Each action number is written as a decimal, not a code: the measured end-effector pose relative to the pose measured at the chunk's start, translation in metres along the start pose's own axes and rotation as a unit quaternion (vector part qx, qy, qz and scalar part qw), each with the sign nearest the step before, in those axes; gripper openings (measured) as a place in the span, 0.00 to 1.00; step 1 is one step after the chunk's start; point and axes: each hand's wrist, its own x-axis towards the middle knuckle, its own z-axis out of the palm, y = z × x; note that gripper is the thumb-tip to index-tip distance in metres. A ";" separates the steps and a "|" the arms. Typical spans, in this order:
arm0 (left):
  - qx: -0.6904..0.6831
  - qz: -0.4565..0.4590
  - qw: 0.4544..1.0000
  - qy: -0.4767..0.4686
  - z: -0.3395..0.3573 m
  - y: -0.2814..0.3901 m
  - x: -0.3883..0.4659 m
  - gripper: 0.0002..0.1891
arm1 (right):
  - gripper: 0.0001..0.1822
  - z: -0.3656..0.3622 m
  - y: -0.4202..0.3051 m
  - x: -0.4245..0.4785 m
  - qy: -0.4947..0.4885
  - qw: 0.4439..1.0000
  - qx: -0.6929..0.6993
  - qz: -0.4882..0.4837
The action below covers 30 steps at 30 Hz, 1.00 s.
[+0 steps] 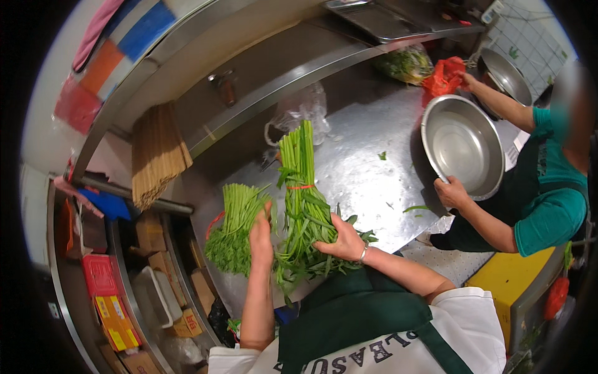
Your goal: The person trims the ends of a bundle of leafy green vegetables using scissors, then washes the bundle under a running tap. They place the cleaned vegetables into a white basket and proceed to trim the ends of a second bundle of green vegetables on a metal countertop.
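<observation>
A leafy green bunch, likely water spinach [299,191], is before me, its cut stems pointing away and a red band around them. My right hand [343,238] grips its leafy part, thumb on one side and fingers on the other. My left hand [261,238] is seen edge-on between this bunch and a smaller bunch of fine-leaved herbs [229,252]. It is against or very near the herbs' right side; its fingers are mostly hidden. Both bunches are over the stainless steel table [345,173].
A co-worker [537,187] at the right holds a large metal basin [460,145] and a red plastic bag [444,77]. A clear plastic bag [303,107] lies behind my bunch. A steel shelf [289,70] overhangs the table's back; bundled wooden sticks [156,154] are at left.
</observation>
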 end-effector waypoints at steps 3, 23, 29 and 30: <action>-0.074 -0.010 0.982 -0.173 0.000 -0.003 0.015 0.22 | 0.32 0.018 -0.008 -0.004 -0.030 0.999 -0.009 -0.012; 0.477 -0.093 0.832 -0.267 -0.032 0.026 -0.023 0.33 | 0.03 0.040 -0.044 0.004 0.068 0.921 -0.314 -0.220; 0.257 -0.192 0.869 -0.376 -0.042 -0.080 -0.039 0.22 | 0.06 0.056 0.035 -0.011 -0.071 0.945 -0.308 -0.083; 0.197 -0.177 0.889 -0.373 -0.039 -0.085 -0.041 0.21 | 0.07 0.049 0.037 -0.008 -0.077 0.957 -0.270 -0.071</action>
